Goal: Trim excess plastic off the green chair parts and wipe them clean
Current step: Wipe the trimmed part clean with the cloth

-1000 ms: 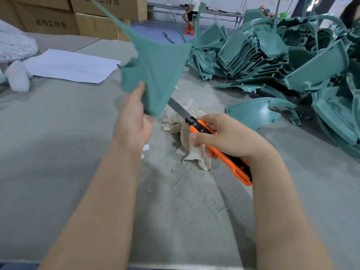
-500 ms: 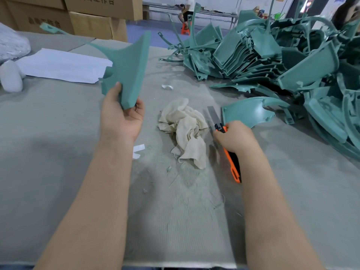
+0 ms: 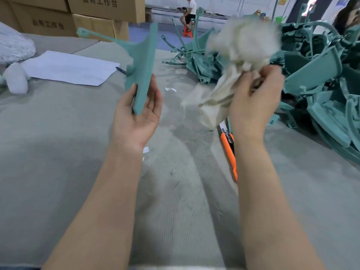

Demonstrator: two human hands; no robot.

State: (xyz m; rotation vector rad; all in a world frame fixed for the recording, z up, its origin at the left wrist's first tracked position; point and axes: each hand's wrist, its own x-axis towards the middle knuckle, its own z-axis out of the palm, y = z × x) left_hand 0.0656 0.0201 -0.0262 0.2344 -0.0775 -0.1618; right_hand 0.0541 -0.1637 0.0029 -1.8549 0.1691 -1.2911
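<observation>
The green chair part (image 3: pixel 143 75) stands upright above the table (image 3: pixel 58 143), its lower edge between the thumb and fingers of my left hand (image 3: pixel 136 117). This hold looks loose, so I think hard wiping could push the part out. My right hand (image 3: pixel 253 102) clutches the cloth (image 3: pixel 239 47) in the air, blurred. Under that wrist lies the knife (image 3: pixel 230 151). Its blade seems extended, so a careless arm could get cut.

A factory workshop: heaped green chair parts (image 3: pixel 311 75), stacked cardboard boxes (image 3: pixel 93 14), felt-covered worktable (image 3: pixel 58 143).
</observation>
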